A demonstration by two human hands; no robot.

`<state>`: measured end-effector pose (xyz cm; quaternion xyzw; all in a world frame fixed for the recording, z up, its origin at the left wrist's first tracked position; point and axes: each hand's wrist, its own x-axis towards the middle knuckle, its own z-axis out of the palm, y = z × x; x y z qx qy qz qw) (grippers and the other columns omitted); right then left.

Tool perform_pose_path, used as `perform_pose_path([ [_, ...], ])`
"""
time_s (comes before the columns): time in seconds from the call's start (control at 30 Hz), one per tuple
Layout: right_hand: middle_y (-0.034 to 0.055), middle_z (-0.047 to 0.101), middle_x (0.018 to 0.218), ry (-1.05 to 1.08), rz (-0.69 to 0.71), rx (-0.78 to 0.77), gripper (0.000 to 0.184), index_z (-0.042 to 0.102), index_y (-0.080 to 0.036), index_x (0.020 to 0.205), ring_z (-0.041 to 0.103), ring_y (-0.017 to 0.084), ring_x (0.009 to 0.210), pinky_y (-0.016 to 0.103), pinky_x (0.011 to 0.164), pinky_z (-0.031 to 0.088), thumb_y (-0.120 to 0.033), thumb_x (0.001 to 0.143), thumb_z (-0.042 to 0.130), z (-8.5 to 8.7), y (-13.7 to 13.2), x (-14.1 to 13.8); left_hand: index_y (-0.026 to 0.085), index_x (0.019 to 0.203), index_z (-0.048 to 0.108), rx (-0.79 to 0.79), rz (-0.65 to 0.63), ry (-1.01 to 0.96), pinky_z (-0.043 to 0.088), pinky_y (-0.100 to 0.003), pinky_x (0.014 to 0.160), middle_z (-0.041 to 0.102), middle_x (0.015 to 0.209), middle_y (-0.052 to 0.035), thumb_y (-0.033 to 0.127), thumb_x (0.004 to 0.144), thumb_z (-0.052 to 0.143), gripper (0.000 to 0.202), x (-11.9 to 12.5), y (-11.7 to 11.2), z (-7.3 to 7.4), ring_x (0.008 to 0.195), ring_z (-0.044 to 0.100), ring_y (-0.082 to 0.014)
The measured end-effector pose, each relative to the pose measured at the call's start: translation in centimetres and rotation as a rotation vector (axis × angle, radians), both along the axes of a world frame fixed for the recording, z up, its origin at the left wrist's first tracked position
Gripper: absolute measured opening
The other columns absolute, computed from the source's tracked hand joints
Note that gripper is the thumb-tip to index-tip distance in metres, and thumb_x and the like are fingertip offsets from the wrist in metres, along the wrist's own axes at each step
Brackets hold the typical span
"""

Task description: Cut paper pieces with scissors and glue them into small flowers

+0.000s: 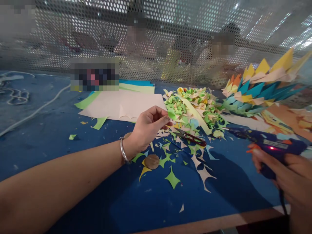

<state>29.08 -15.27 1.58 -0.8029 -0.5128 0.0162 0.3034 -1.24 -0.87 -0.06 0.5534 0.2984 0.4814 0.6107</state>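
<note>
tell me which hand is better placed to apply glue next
Likely the right hand: it grips the glue gun, nozzle pointing toward the left hand, which holds no tool.

There is one left hand (149, 125) and one right hand (287, 178). Toward the right edge of the counter (97, 201) is one glue gun (280, 145); toward its far edge, one heap of paper pieces (212, 109). One pair of snips (193, 138), one bracelet (123, 150) and one whole brown disc (152, 161) show.

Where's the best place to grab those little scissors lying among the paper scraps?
Probably the dark red handle of the scissors, from above and the right: it lies at their right end, while the narrow blades point left, toward the left hand.
</note>
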Motion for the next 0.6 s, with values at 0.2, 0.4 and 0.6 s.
perform_pose_path([
  [0.2, 0.0111, 0.058, 0.054, -0.412, -0.174, -0.219, 0.043, 0.048, -0.028, 0.051, 0.064, 0.038, 0.068, 0.047, 0.064, 0.048, -0.069, 0.064, 0.048, -1.2, 1.9, 3.6, 0.018, 0.080, 0.055, 0.126, -0.015, 0.013, 0.052, -0.024, 0.066, 0.061, 0.074, 0.0003, 0.019, 0.080, 0.065, 0.010, 0.0, 0.0, -0.2, 0.072, 0.066, -0.0115],
  [0.4, 0.0122, 0.070, 0.095, -0.343, 0.123, -0.267, 0.049, 0.061, -0.022, 0.100, 0.068, 0.030, 0.086, 0.043, 0.078, 0.053, -0.057, 0.067, 0.055, -1.9, 1.9, 4.2, 0.017, 0.080, 0.055, 0.222, -0.016, 0.040, 0.051, -0.023, 0.064, 0.061, 0.075, -0.0003, 0.014, 0.079, 0.065, 0.011, 0.2, 0.1, -0.4, 0.071, 0.063, -0.0103],
  [0.6, 0.0091, 0.069, 0.083, -0.399, 0.350, -0.128, 0.031, 0.066, -0.022, 0.096, 0.065, 0.023, 0.070, 0.036, 0.062, 0.050, -0.047, 0.083, 0.055, 1.9, 1.3, -2.1, 0.017, 0.080, 0.055, 0.307, 0.002, 0.055, 0.050, -0.021, 0.059, 0.059, 0.074, -0.0001, 0.014, 0.080, 0.064, 0.009, 0.2, 0.2, -0.6, 0.069, 0.063, -0.0100],
])
